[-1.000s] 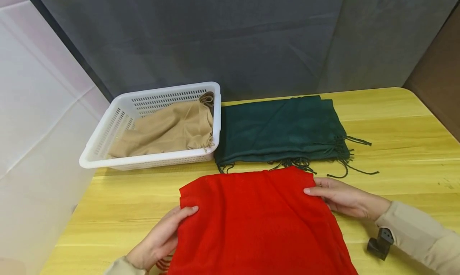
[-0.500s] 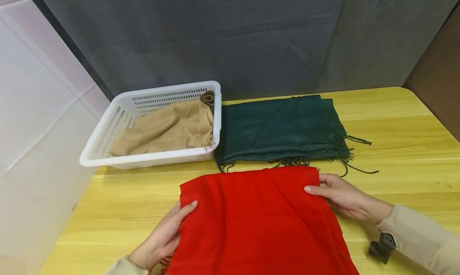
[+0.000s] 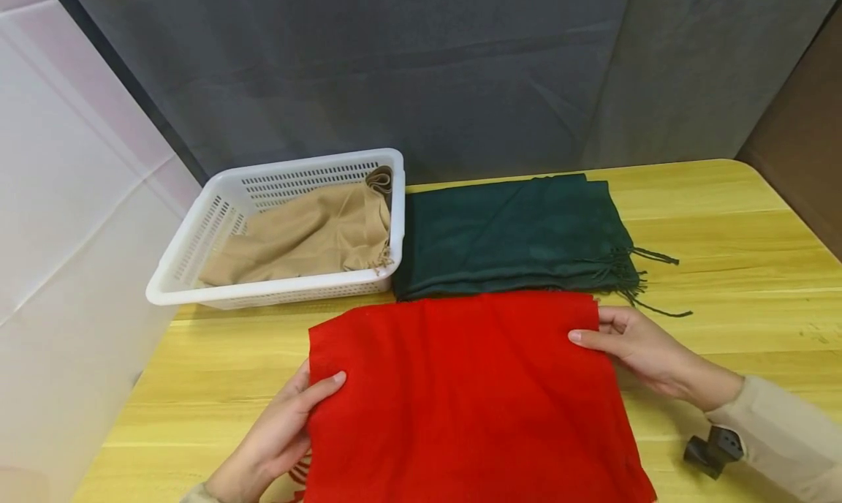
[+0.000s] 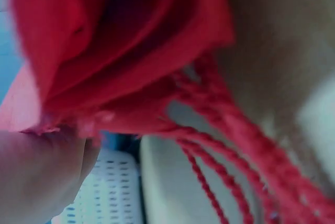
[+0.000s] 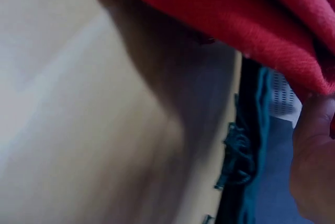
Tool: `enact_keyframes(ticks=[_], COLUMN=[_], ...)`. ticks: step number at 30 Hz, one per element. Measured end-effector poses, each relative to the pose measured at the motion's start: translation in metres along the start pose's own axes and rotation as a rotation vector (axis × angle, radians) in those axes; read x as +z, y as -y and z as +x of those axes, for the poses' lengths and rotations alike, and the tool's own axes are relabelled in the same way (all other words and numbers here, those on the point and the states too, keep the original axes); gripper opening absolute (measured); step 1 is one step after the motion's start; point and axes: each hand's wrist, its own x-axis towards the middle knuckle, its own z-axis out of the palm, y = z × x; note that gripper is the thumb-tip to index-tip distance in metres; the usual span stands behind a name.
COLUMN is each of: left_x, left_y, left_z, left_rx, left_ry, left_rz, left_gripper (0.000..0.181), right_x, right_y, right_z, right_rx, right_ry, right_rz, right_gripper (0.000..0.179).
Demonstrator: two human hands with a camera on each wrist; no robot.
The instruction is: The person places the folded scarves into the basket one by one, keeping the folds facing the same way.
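Note:
A folded red scarf (image 3: 460, 393) spans the space between both hands in the head view, its far edge overlapping the front of a dark green scarf. My left hand (image 3: 279, 422) grips the left edge with the thumb on top. On the opposite edge, near the far corner, my right hand (image 3: 647, 349) pinches the cloth, thumb above and fingers behind. Several folded layers and twisted red fringe (image 4: 230, 103) hang down in the left wrist view. From the right wrist, the red cloth (image 5: 251, 20) shows raised over the table, casting a shadow.
A white perforated basket (image 3: 276, 292) stands at the back left with a tan scarf (image 3: 309, 232) and a rolled brown cloth (image 3: 379, 180) inside. Against its right side lies the folded green scarf (image 3: 513, 232), fringe toward the right. A grey curtain (image 3: 408, 72) closes off the table's back.
The hands have spread slightly apart, left hand to the left and right hand to the right and away, drawing the red scarf wider. Its far edge now covers more of the green fringe.

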Motion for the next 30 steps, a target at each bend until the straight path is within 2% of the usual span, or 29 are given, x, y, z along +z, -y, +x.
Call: enact_keyframes(ticks=[6,14,25,30], left_x=[-0.003,-0.009,-0.013,-0.016], left_y=[-0.008,-0.015,-0.026,-0.032], left_z=[-0.009,-0.014,-0.016,-0.019], left_rx=[0.091,0.174,0.304,0.355], left_ry=[0.055,0.06,0.075,0.064], left_rz=[-0.001,0.041,0.065,0.058], left_gripper=[0.034,0.031,0.033,0.033], right_x=[-0.002,-0.006,-0.003,0.001], right_y=[0.017,0.04,0.056,0.064], right_z=[-0.003,-0.004,0.004,0.008], right_rx=[-0.04,-0.12,-0.153,-0.162], right_ry=[-0.032,-0.106,-0.135,-0.118], right_rz=[-0.081,-0.238,-0.284,-0.244], right_gripper=[0.017,0.014,0.012,0.015])
